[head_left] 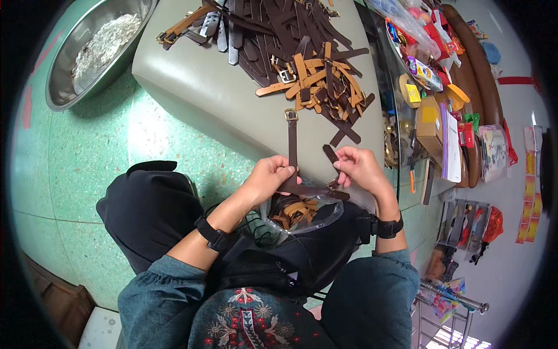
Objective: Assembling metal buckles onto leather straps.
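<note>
Strap work here: a dark brown strap [292,148] with a brass buckle is being pinched closed by the left hand [268,177] at the cushion's [203,87] near edge, while a shorter strap [332,158] is being gripped by the right hand [359,168], probably so both ends line up. More straps [302,64] are being kept piled behind, within reach.

A small craft workshop inside a shop: brown leather straps [302,64] piled beyond the hands, packaged goods [430,75] crowding shelves to their right.
</note>
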{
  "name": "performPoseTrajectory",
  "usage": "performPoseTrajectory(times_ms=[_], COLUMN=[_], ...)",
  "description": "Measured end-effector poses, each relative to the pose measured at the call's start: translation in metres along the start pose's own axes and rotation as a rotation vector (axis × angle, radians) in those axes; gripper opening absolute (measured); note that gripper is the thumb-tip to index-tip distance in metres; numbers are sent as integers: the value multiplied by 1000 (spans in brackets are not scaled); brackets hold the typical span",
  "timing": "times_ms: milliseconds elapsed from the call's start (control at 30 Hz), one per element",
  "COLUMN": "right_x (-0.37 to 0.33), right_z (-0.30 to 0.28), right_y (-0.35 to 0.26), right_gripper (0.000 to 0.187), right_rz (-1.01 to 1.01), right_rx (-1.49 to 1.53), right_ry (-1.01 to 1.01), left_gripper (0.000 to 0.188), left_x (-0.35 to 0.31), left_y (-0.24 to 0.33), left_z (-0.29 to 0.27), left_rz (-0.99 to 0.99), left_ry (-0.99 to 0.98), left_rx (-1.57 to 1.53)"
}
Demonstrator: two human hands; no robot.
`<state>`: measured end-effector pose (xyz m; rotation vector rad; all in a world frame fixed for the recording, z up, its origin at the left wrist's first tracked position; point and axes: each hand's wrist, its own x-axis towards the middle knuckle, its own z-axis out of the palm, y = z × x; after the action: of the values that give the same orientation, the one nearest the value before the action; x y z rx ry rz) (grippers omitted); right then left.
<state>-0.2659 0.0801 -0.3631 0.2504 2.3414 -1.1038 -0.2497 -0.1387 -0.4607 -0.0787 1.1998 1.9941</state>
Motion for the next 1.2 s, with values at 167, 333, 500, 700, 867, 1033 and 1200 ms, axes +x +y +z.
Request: performPoseTrajectory(times_ms=[167,333,500,700,867,1033,1200], right_x=[-1,-9,-14,-29,-42,-58,-42], right_z=[-12,3,21,30,39,25,17], right_y=[-6,-10,-6,-9,-8,-19,-13], right_gripper=[9,8,9,12,13,13,16], right_rz=[78,240,239,221,257,210,80], right_rx=[14,165,-53,-121,-218,-154,307], right_ry=[-207,-425,-553,-594,-643,-501,-220], left_gripper=[17,16,15,21,24,20,22], left_x=[0,-2,-5,-14,-14,-26,-30], left_y=[0,2,1,22,27,26,21], left_z=[-5,-5,-5,-4,-5,1,0], left_rz=[12,19,50,0,77,101,77], left_ry=[-22,-59,-112,-143,-69,-65,-110], left_rx=[24,-33,-78,-217,-335,-376,-180])
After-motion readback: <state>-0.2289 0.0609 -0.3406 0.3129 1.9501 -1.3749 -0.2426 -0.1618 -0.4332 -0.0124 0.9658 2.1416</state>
